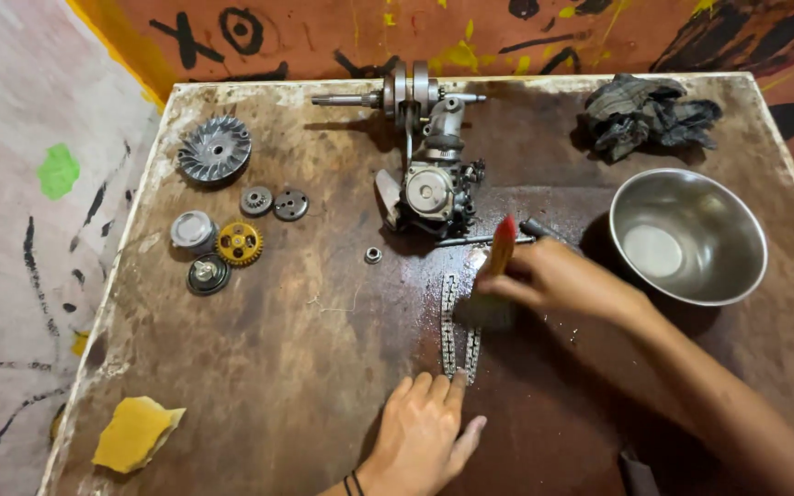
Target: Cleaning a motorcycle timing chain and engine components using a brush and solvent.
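A metal chain [449,321] lies in a loop on the wet brown table [287,367], near the middle. My left hand [423,432] rests flat on the table with its fingertips pressing the chain's near end. My right hand [553,278] grips a paintbrush [498,266] with a red-tipped handle, its bristles down on the chain's right strand. Just beyond the brush sits a grey engine part [429,193] with a crankshaft [397,92] behind it.
A steel bowl [688,235] stands at the right, a dark rag [650,112] behind it. At the left lie a finned flywheel [214,148], a yellow gear [239,243], several small round parts and a nut [373,255]. Yellow sandpaper [135,432] sits at the near left corner.
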